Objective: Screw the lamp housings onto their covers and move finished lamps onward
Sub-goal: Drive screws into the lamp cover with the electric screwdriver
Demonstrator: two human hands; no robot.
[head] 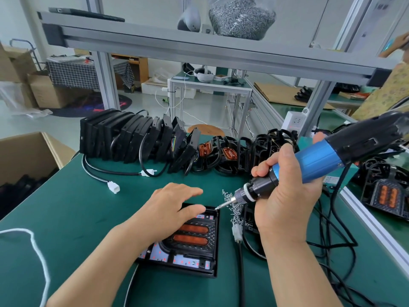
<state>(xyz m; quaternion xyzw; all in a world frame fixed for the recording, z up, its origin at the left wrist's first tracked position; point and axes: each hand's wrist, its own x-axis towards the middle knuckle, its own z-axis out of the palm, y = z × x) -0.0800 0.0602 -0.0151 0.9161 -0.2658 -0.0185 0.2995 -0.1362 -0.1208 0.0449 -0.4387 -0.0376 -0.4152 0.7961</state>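
The left grip [174,207] lies flat, fingers straight, pressing the lamp [194,251] on the green desk [66,207]. The right grip [285,196] wraps the screwdriver [321,156], its bit at the lamp's far right corner.

Bright, even, sharp picture; soft shadows, wide-angle edge bending.
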